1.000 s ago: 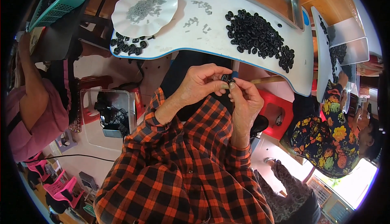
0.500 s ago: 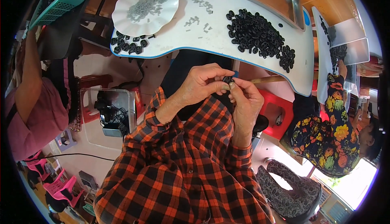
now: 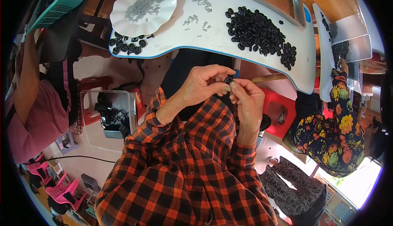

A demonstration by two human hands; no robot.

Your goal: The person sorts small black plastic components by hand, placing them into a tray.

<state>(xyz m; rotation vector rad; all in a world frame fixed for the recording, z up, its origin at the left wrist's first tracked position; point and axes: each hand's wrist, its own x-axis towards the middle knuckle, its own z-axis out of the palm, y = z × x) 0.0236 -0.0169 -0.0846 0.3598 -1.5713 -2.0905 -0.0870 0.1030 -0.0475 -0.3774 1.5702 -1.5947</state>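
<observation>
In front of my chest, short of the table's edge, both hands meet at a small black oval part (image 3: pixel 228 80). Thumb and fingers of my left hand (image 3: pixel 204 82) pinch it from the left. From the right, the thumb and forefinger of my right hand (image 3: pixel 247 97) close on it too, covering much of it. Past the hands, a large pile of like black parts (image 3: pixel 256 31) lies on the white table (image 3: pixel 172 37). A scalloped white plate (image 3: pixel 118 15) holds small grey pieces (image 3: pixel 145 8), and more loose grey pieces (image 3: pixel 200 3) are scattered beside it.
Several black pieces (image 3: pixel 127 45) sit by the plate at the table's left front. A metal tray (image 3: pixel 301 7) stands at the back right. A clear box with cables (image 3: pixel 108 119) is at my left, a red stool (image 3: pixel 282 111) at my right. People sit on both sides.
The black part has tilted a little between my fingers, and my right hand has shifted slightly. The whole table appears slightly further left and up in the picture.
</observation>
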